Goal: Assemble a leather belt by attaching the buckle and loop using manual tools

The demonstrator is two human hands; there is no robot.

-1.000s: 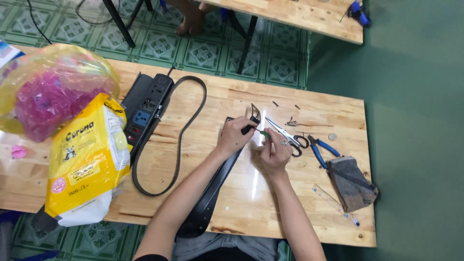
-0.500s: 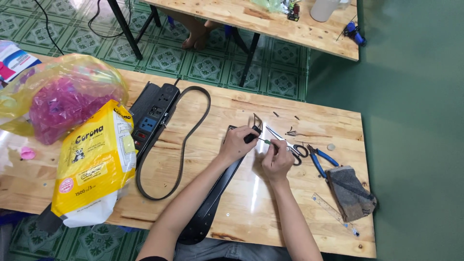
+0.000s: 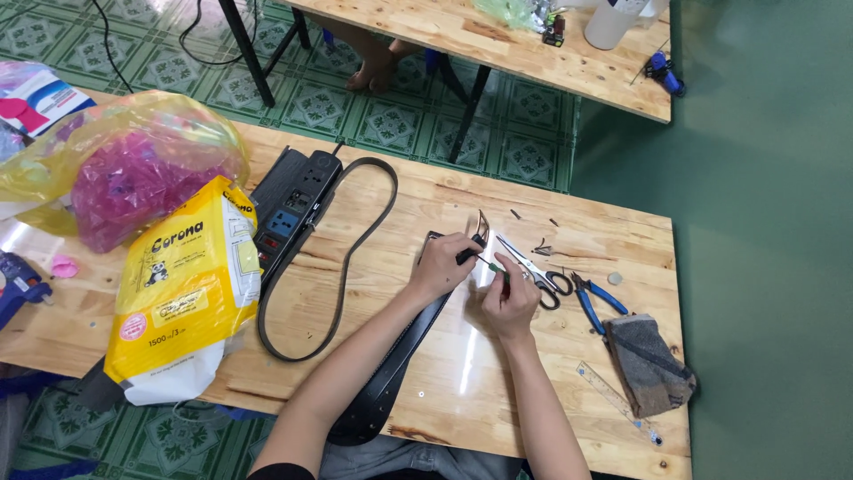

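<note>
Far left on the wooden table, a yellow plastic bag stuffed with pink material bulges beside a yellow packet with a white bottom; next along lies a black power strip, and a thin black belt loop curls just beside it; now the action, centre table: the left hand is closed over the buckle end of a wide black leather belt, which runs from the table's near edge up toward the middle; fingers clamped on the strap, thumb tucked by the metal buckle; just right, the right hand pinches a small slim tool, tip at the belt end; the exact kind of tool is too small to tell; right again, scissors lie touching blue-handled pliers; then a grey cloth pouch and a clear ruler near the corner.
</note>
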